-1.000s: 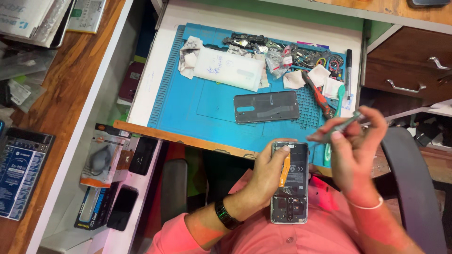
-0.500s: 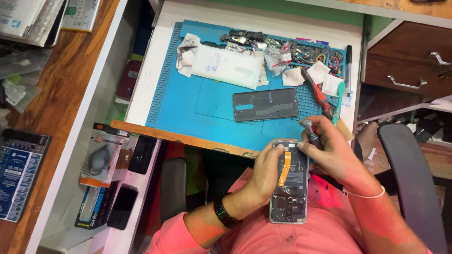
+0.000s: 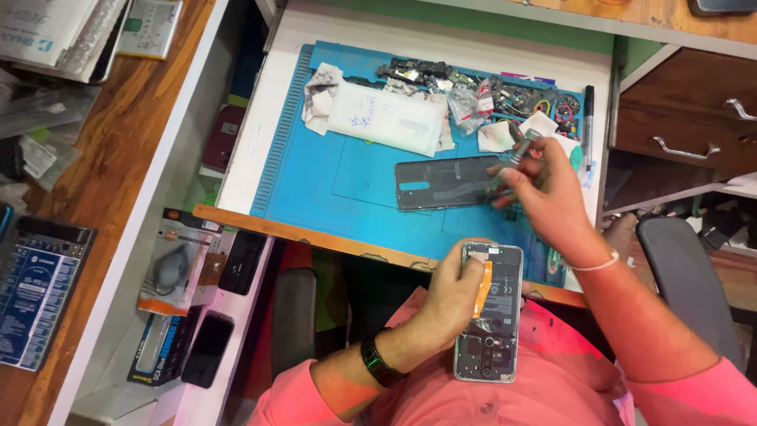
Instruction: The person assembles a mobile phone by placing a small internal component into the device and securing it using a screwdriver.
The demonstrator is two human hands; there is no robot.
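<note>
A ribbed blue mat (image 3: 315, 181) covers the bench at frame centre. Below it, the left hand (image 3: 445, 300) clasps an opened phone (image 3: 490, 312), circuitry exposed. The right hand (image 3: 544, 193), right of centre, pinches a slim metal tool (image 3: 516, 154) over a flat dark back cover (image 3: 445, 181).

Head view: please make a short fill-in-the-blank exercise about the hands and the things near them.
1. The left hand holds an opened ____ with its back removed.
2. The right hand holds a grey tool above the ____ mat.
3. The dark back cover lies flat on the ____.
4. A black watch is on the ____ wrist.

Missing words: phone; blue; mat; left
</note>
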